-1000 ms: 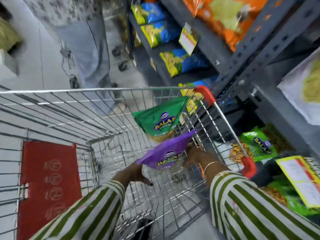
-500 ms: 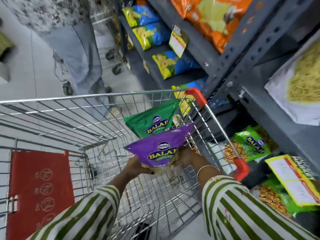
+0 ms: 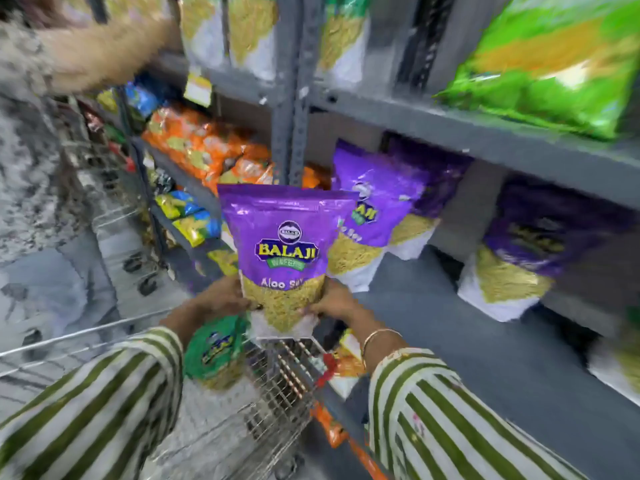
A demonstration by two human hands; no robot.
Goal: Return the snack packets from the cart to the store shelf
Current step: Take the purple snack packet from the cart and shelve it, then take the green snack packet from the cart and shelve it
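Note:
I hold a purple Balaji Aloo Sev packet (image 3: pixel 284 251) upright above the cart's right rim. My left hand (image 3: pixel 221 299) grips its lower left edge and my right hand (image 3: pixel 334 303) its lower right edge. A green Balaji packet (image 3: pixel 216 348) lies in the wire cart (image 3: pixel 263 414) just below my left wrist. Matching purple packets (image 3: pixel 377 209) stand on the grey store shelf (image 3: pixel 450 341) right behind the held one, with more purple packets (image 3: pixel 530 244) further right.
Another person's arm (image 3: pixel 90 53) reaches to an upper shelf at top left, their body filling the left side. Orange packets (image 3: pixel 204 147) and blue-yellow packets (image 3: pixel 190 216) fill shelves to the left. A large green bag (image 3: pixel 554 67) lies on the shelf above.
Both hands lifted the purple packet out of the cart and raised it upright toward the shelf. My view swung up and right to the shelves; the green packet stayed in the cart.

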